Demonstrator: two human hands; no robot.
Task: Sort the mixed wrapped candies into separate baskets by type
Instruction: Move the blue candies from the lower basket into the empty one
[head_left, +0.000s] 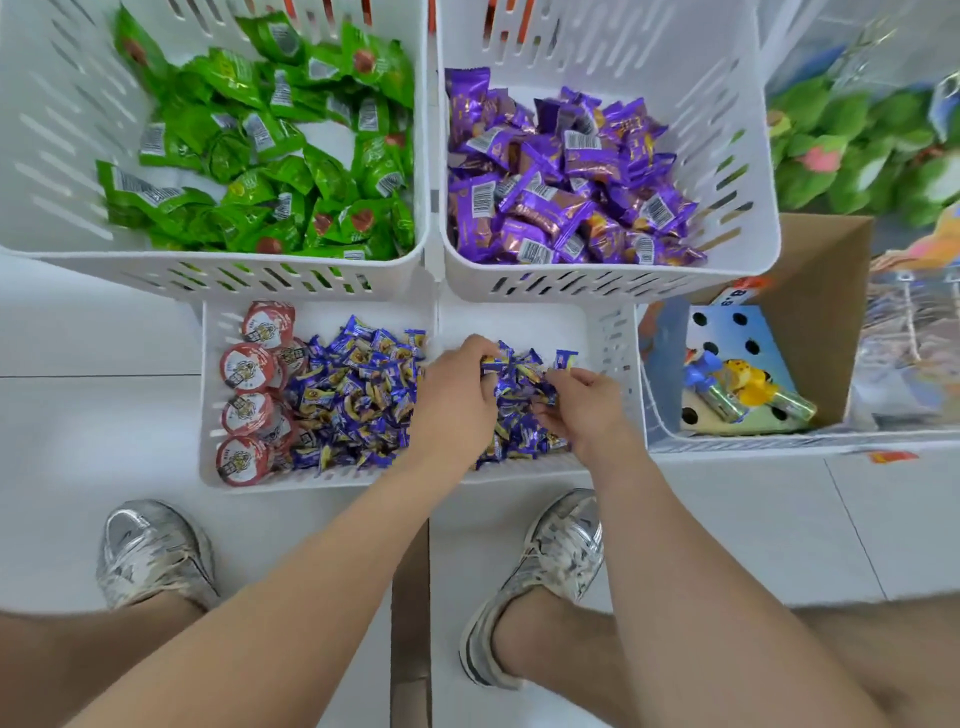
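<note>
Your left hand and right hand both grip small blue candies in the low basket, lower centre of frame; green candies upper left; purple candies upper centre.

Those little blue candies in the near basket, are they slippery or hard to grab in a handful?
Probably light and loose: the blue candies lie in a jumbled heap, so a push would likely scatter them. Their glossy wrappers look slippery, so some may slide out of a handful. The left hand and right hand each pinch only a few.
</note>
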